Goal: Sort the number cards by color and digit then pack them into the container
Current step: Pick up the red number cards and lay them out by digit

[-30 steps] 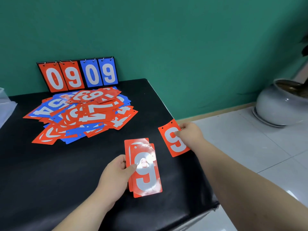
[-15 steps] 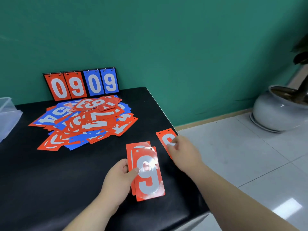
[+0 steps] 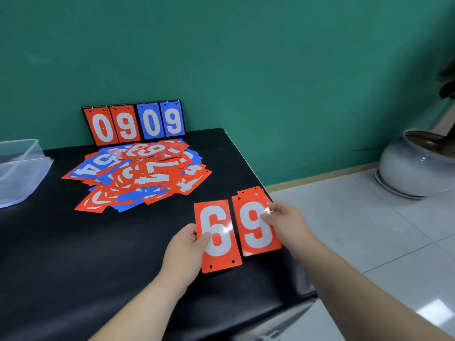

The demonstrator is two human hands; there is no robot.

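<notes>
My left hand point(image 3: 186, 252) pinches a red card point(image 3: 218, 236) that reads as a white 6, its holes at the bottom edge. Beside it, my right hand point(image 3: 286, 225) holds a red card with a white 9 point(image 3: 253, 223), with another red card edge showing behind its top. Both cards sit just above the black table point(image 3: 73, 254) near its right edge. A loose pile of red and blue number cards point(image 3: 138, 173) lies farther back. A clear plastic container point(image 3: 17, 168) stands at the far left.
A scoreboard flip stand point(image 3: 134, 123) showing 0 9 0 9 leans against the green wall behind the pile. To the right, the table drops off to a white tiled floor, where a grey ceramic plant pot point(image 3: 413, 166) stands.
The stack in my left hand has split: my right hand now holds the 9 beside the left hand's card, which reads as a 6. The view has shifted left.
</notes>
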